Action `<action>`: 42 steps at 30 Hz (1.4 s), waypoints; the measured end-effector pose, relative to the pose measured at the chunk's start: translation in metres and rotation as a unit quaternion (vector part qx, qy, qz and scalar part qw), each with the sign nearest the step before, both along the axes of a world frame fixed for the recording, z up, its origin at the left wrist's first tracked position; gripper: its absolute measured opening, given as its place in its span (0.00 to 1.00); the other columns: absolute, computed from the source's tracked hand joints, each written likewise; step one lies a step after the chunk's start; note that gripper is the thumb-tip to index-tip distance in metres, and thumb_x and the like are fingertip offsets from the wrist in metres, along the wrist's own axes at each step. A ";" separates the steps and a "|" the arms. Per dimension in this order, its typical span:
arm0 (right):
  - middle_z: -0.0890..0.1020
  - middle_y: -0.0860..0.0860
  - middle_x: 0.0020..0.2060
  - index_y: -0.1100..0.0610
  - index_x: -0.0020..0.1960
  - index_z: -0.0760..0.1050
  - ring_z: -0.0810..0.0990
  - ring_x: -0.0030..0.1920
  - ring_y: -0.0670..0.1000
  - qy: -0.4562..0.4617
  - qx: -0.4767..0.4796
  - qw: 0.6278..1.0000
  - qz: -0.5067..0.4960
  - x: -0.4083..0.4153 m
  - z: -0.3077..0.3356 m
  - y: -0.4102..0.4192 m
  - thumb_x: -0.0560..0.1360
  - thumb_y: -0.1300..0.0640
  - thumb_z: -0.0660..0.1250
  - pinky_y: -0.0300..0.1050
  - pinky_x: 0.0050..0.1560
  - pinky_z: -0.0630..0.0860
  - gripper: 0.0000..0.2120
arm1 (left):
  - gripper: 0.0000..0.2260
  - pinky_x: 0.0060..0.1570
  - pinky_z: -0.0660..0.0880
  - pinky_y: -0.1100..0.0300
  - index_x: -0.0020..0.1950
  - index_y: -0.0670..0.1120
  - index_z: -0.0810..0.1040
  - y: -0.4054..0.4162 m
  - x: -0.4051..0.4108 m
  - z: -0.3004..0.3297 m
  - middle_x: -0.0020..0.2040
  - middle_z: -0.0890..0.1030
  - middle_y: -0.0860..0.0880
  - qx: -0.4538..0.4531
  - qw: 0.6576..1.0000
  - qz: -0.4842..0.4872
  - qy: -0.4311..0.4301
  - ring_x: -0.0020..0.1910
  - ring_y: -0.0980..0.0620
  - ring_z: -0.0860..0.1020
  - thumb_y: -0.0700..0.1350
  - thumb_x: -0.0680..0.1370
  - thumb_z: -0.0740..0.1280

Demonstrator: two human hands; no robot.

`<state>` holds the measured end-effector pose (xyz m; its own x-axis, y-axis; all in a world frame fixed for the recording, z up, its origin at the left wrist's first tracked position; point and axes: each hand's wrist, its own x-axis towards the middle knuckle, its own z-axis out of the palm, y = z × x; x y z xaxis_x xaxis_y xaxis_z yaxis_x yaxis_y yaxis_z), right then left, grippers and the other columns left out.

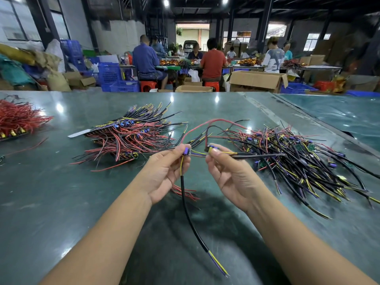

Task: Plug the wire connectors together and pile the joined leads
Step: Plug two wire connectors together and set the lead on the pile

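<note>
both hands are raised above the dark green table (61, 192), close together but not touching. the left hand (164, 173) has its grip closed in a pinch on a small blue connector (186, 151), thumb and fingertips curled round it; a black sheathed lead (190, 214) hangs from that connector down toward the near edge, ending in bare yellow and blue cores. the right hand (228, 177) pinches a second connector (211, 149) — yellow and dark, partly hidden by the fingers — and another black lead (259, 155) runs from it to the right. the two connectors sit just beside each other with short yellow and blue wires between them (whether they are already mated cannot be told). red and black wires (207, 125) loop up and away behind both hands. on the table beyond the left hand lies a stacked pile of leads (131, 136), red and black with blue connectors; to the right spreads a looser heap of leads (296, 159) with small green boards among them. a bundle of red wires (18, 118) lies at the far left edge.
</note>
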<state>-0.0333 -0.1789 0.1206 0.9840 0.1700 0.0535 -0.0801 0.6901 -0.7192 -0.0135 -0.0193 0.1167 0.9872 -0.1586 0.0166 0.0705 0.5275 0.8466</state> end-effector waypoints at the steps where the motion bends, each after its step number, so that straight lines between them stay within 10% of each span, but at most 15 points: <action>1: 0.83 0.52 0.34 0.58 0.35 0.84 0.83 0.34 0.46 0.001 0.016 1.000 -0.010 0.001 0.001 -0.003 0.64 0.66 0.69 0.34 0.38 0.79 0.06 | 0.08 0.32 0.77 0.68 0.41 0.41 0.85 0.002 0.001 0.001 0.32 0.81 0.49 -0.006 1.000 0.020 0.002 0.30 0.58 0.79 0.43 0.70 0.68; 5: 0.83 0.50 0.34 0.55 0.36 0.83 0.82 0.34 0.45 0.004 -0.035 0.999 -0.025 0.002 0.002 -0.008 0.63 0.62 0.71 0.34 0.36 0.78 0.04 | 0.06 0.30 0.76 0.69 0.42 0.42 0.79 0.013 0.014 -0.001 0.29 0.80 0.53 0.005 0.980 0.199 -0.007 0.27 0.61 0.77 0.40 0.78 0.65; 10: 0.78 0.47 0.31 0.55 0.38 0.82 0.72 0.27 0.42 -0.003 -0.101 0.991 -0.092 0.003 -0.001 -0.004 0.61 0.58 0.73 0.32 0.25 0.67 0.06 | 0.13 0.38 0.70 0.57 0.37 0.43 0.77 0.044 0.032 -0.015 0.34 0.77 0.49 0.236 0.865 0.439 -0.048 0.34 0.51 0.72 0.46 0.80 0.61; 16: 0.78 0.41 0.30 0.53 0.39 0.81 0.69 0.26 0.39 -0.030 -0.150 0.972 -0.180 0.006 -0.001 -0.011 0.62 0.53 0.74 0.28 0.24 0.60 0.06 | 0.12 0.41 0.66 0.53 0.41 0.38 0.72 0.061 0.044 -0.023 0.35 0.75 0.45 0.319 0.807 0.496 0.028 0.40 0.41 0.72 0.46 0.79 0.59; 20: 0.80 0.41 0.30 0.55 0.42 0.80 0.73 0.28 0.35 -0.061 -0.225 0.954 -0.189 0.005 -0.005 -0.008 0.70 0.61 0.72 0.25 0.29 0.66 0.02 | 0.35 0.67 0.59 0.48 0.75 0.33 0.52 0.045 0.030 -0.015 0.70 0.64 0.35 0.451 0.742 0.487 0.097 0.68 0.35 0.62 0.46 0.76 0.65; 23: 0.77 0.45 0.29 0.56 0.42 0.81 0.68 0.26 0.41 -0.056 -0.255 0.953 -0.156 0.005 -0.009 -0.003 0.70 0.60 0.73 0.33 0.30 0.65 0.02 | 0.32 0.64 0.59 0.50 0.74 0.38 0.59 0.026 0.013 -0.004 0.67 0.64 0.38 0.457 0.692 0.555 -0.073 0.66 0.39 0.63 0.41 0.73 0.68; 28: 0.76 0.45 0.26 0.59 0.45 0.80 0.69 0.27 0.42 -0.055 -0.277 0.956 -0.080 0.006 -0.017 0.007 0.71 0.64 0.71 0.36 0.31 0.66 0.04 | 0.06 0.42 0.73 0.67 0.48 0.49 0.81 -0.008 -0.007 0.002 0.40 0.81 0.56 0.295 0.918 0.160 -0.210 0.39 0.62 0.77 0.38 0.77 0.67; 42: 0.80 0.50 0.38 0.57 0.49 0.77 0.74 0.31 0.45 0.042 -0.074 0.996 -0.019 0.005 -0.004 -0.002 0.73 0.56 0.67 0.34 0.34 0.75 0.07 | 0.09 0.34 0.75 0.68 0.38 0.51 0.84 -0.016 -0.009 -0.002 0.30 0.80 0.55 0.218 0.921 0.220 -0.235 0.29 0.61 0.75 0.40 0.75 0.70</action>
<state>-0.0278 -0.1809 0.1163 0.9898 0.1326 -0.0523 -0.1203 0.5809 -0.8050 -0.0229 -0.0356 0.1145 0.8582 0.1615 0.4873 -0.4965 0.0195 0.8678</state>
